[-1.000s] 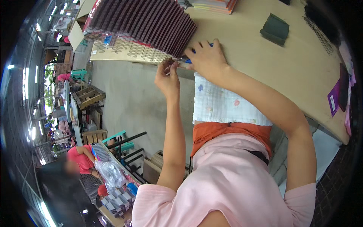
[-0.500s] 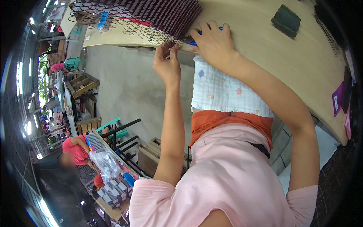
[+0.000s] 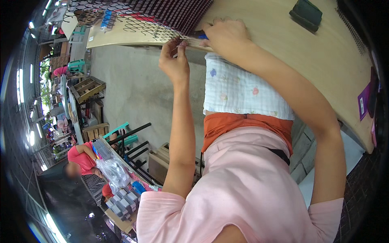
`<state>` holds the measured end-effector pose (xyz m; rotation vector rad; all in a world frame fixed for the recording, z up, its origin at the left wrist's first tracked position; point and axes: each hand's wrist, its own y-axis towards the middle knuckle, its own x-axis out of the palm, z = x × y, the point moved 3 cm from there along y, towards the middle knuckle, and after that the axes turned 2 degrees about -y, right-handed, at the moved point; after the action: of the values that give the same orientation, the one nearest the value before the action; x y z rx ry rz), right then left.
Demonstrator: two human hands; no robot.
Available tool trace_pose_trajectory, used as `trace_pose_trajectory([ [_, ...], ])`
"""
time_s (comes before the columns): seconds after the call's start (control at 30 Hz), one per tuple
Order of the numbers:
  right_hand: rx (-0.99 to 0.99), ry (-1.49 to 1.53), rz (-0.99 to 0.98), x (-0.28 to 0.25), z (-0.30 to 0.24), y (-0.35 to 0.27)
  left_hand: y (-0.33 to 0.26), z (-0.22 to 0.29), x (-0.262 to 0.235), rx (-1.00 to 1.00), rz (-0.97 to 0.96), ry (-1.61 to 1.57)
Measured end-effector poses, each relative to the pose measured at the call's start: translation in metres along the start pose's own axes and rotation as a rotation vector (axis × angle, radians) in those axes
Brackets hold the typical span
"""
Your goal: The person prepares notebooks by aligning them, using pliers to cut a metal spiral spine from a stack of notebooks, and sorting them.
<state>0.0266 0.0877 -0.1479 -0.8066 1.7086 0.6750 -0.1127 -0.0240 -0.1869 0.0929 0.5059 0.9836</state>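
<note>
At the table's near edge, my left hand (image 3: 174, 60) has thumb and fingers pinched together beside the black wire hooks (image 3: 139, 29). What lies between its fingertips is too small to make out. My right hand (image 3: 227, 37) is bent over the table edge just to the right, its fingers curled round a blue-handled tool (image 3: 202, 37). Most of that tool is hidden under the hand, so its kind does not show. Beyond both hands stands a dense stack of dark maroon wire-bound pads (image 3: 178, 14), the black hooks sticking out toward the left.
The pale table (image 3: 291, 60) carries a dark green block (image 3: 306, 16), a wire spiral (image 3: 350, 32) and a purple packet (image 3: 363, 101). A flowered cloth (image 3: 243, 87) covers my lap. Far left, a person in pink (image 3: 83, 158) works beside plastic-covered goods (image 3: 113, 172).
My right hand has shifted slightly left and tipped over, so less of the blue tool shows. My left hand keeps its pinch at the edge. The whole view has shifted a little.
</note>
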Motion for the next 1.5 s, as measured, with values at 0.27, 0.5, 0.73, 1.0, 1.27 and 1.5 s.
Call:
trace_pose_trajectory([
  [0.27, -0.006, -0.066, 0.256, 0.005, -0.002, -0.009, 0.0, 0.003, 0.0, -0.009, -0.008, -0.033],
  [0.5, -0.007, -0.072, 0.243, 0.004, -0.003, -0.009, -0.001, 0.006, 0.0, 0.032, 0.0, -0.02],
  [0.73, -0.015, -0.058, 0.225, 0.005, -0.002, -0.007, -0.001, 0.009, 0.001, 0.018, 0.007, -0.035],
  [1.0, -0.036, -0.08, 0.274, 0.005, -0.006, -0.007, -0.001, 0.006, 0.001, 0.059, 0.008, -0.023],
  [1.27, -0.015, 0.101, 0.056, 0.0, 0.002, -0.004, 0.0, 0.006, 0.001, -0.006, -0.028, -0.108],
  [1.5, 0.002, 0.011, 0.33, 0.001, -0.001, -0.012, 0.003, 0.006, -0.001, 0.016, -0.083, -0.278],
])
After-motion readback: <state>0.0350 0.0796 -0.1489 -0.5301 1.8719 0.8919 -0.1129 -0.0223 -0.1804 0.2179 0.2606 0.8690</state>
